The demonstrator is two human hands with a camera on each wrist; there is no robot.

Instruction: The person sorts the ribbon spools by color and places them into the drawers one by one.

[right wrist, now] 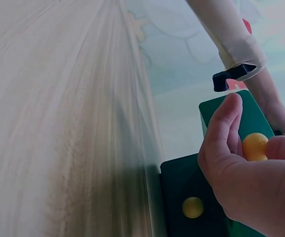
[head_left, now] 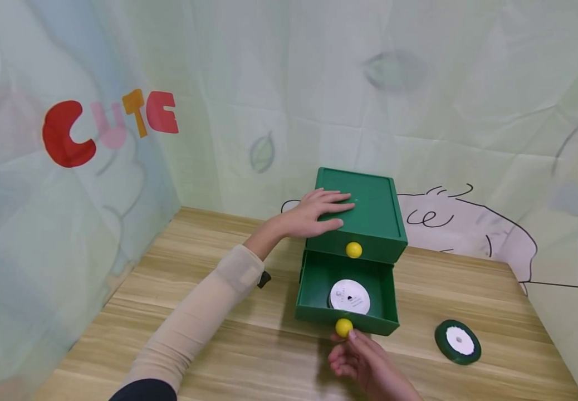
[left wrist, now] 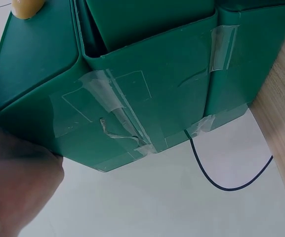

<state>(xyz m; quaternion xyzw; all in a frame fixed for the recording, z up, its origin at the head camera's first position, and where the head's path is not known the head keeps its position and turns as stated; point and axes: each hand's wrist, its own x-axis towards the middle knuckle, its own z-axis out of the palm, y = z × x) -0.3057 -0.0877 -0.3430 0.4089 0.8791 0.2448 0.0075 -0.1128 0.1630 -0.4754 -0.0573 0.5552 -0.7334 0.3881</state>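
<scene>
A small green drawer cabinet (head_left: 364, 203) stands by the back wall. My left hand (head_left: 314, 213) lies flat on its top with fingers spread; the left wrist view shows that hand (left wrist: 19, 177) at the cabinet's edge. Below the closed top drawer, a green drawer (head_left: 385, 303) is pulled out. Inside it sits a ribbon spool (head_left: 350, 296) with a printed white label. My right hand (head_left: 364, 362) pinches this drawer's round yellow knob (head_left: 344, 327) between thumb and fingers. Another yellow knob (right wrist: 192, 207), on the drawer beneath, shows in the right wrist view.
On the wooden table (head_left: 219, 356), to the right of the cabinet, lies a dark green ribbon spool (head_left: 458, 341) with a white centre. Printed cloth walls (head_left: 219, 111) close in the back and sides. Clear tape (left wrist: 102, 91) runs over the cabinet's side.
</scene>
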